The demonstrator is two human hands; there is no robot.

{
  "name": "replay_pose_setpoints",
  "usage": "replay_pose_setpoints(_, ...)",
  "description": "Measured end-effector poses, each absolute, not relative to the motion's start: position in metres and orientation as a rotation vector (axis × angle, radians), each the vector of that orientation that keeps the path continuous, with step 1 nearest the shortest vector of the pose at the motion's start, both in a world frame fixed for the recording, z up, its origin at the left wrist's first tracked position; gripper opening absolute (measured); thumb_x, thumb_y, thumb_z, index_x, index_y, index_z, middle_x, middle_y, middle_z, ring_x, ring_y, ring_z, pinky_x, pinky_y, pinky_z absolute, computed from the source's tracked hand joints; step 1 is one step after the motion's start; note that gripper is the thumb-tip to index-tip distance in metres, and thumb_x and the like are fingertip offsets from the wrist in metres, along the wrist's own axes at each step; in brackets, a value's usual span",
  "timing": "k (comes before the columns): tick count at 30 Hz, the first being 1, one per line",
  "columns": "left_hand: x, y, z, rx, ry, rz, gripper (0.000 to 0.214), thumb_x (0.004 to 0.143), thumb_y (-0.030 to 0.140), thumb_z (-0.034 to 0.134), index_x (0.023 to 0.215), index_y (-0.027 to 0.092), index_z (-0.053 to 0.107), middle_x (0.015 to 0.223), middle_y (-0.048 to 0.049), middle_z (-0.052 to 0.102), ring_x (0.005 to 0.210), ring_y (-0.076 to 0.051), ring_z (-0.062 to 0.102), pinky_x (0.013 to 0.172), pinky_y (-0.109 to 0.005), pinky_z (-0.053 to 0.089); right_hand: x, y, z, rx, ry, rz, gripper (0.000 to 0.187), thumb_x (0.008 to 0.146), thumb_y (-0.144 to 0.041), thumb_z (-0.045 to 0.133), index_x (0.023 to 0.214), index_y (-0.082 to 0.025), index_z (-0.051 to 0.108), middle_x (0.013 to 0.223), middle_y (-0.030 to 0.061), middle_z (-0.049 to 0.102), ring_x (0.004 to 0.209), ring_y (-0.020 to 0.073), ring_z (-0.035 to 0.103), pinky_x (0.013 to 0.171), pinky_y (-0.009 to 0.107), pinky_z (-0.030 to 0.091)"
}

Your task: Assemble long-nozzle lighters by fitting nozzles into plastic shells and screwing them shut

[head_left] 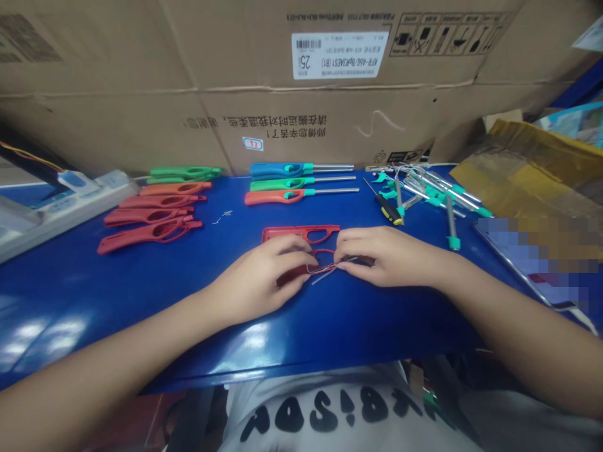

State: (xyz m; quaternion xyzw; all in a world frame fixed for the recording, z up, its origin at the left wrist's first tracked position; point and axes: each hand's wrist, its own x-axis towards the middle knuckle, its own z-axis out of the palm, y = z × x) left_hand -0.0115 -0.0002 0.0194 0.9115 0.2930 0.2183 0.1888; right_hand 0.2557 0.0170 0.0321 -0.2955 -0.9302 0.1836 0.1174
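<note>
Item: one held red handle point(289, 275), on the near side of a red shell point(274, 233) that is taken as landmark; its long axis is laid left to right, roughly parallel to the shell's. Its body is gripped in the curled fingers of the left hand point(268, 271); its trigger loop is exposed between the two hands.

A thin wire point(324, 269) is pinched in the nearly closed fingers of the right hand point(384, 256), at the loop's right end; whether the handle's nose is also gripped cannot be told. The wire is set across the loop's near edge, pointed towards the left hand, with a clear strip point(323, 277) slanted beside it. The handle's body is nearer the left hand, the wire nearer the right.

Beyond the shell: three assembled lighters point(276, 197). Left of it: five loose handles point(136, 236). Right of it: a screwdriver point(389, 209), metal tubes point(451, 216) with teal fittings, and a phone point(527, 263). All are carried on a blue surface point(94, 301).
</note>
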Motion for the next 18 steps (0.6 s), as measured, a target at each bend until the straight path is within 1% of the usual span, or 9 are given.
replay_pose_setpoints(3,-0.0128,0.0,0.0135,2.617,0.771,0.658,0.024,0.098,0.016,0.055,0.113,0.018,0.073,0.118,-0.0095,0.066,0.111,-0.019,0.065,0.097,-0.032,0.054,0.2542,0.0167,0.0294,-0.844,-2.728,0.515,0.014,0.095,-0.019,0.056,0.095,-0.019,0.07,0.1,0.0047,0.068,0.085,0.0161,0.064,0.075,0.027,0.047)
replay_pose_setpoints(7,-0.0137,0.0014,0.0094,2.684,0.761,0.66,0.023,0.099,0.019,0.055,0.109,0.019,0.076,0.118,-0.0101,0.067,0.11,-0.021,0.066,0.093,-0.034,0.057,0.2526,0.0174,0.0275,-0.852,-2.717,0.484,0.013,0.094,-0.018,0.057,0.093,-0.018,0.07,0.097,0.004,0.068,0.083,0.0158,0.064,0.073,0.027,0.046)
replay_pose_setpoints(11,-0.0142,0.0005,0.0111,2.754,0.78,0.613,0.026,0.099,0.022,0.055,0.115,0.022,0.075,0.121,-0.0095,0.068,0.109,-0.022,0.067,0.091,-0.035,0.059,0.2521,0.0175,0.0275,-0.848,-2.691,0.483,0.013,0.094,-0.017,0.057,0.091,-0.018,0.069,0.095,0.0034,0.068,0.082,0.0152,0.064,0.072,0.026,0.046)
replay_pose_setpoints(18,-0.0173,0.0018,0.0111,2.859,0.77,0.542,0.028,0.101,0.025,0.053,0.118,0.022,0.074,0.125,-0.0087,0.068,0.113,-0.024,0.068,0.095,-0.038,0.059,0.2524,0.017,0.0289,-0.888,-2.684,0.447,0.016,0.096,-0.024,0.057,0.097,-0.022,0.073,0.105,0.0026,0.069,0.085,0.0151,0.066,0.073,0.026,0.046)
